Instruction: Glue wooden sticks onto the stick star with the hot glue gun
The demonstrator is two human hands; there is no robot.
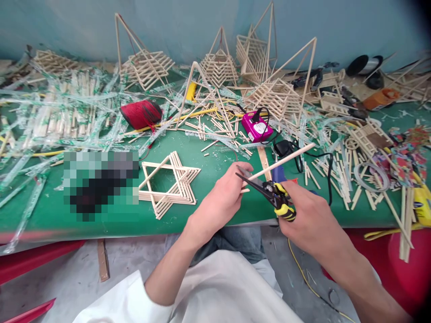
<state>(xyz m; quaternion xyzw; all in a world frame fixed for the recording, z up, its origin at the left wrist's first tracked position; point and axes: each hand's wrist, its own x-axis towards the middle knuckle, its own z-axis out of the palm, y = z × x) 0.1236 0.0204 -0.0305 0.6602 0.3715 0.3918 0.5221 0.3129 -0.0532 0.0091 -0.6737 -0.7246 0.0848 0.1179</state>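
Observation:
My left hand [225,194] grips the near end of a long wooden stick [286,159] that slants up to the right over the green table [215,154]. In my right hand [308,214] is a pair of yellow-and-black-handled cutters [272,192], its dark blades open around the stick close to my left fingers. A flat six-pointed star of stacked sticks [170,183] lies on the table just left of my left hand.
Several pyramid-shaped stick frames [218,63] stand at the back. A red thread spool [141,113], a pink device [257,127] with a black cord, a blue glue gun [279,172], loose sticks and clear wrappers [67,112] litter the table. A blurred patch covers something left of the star.

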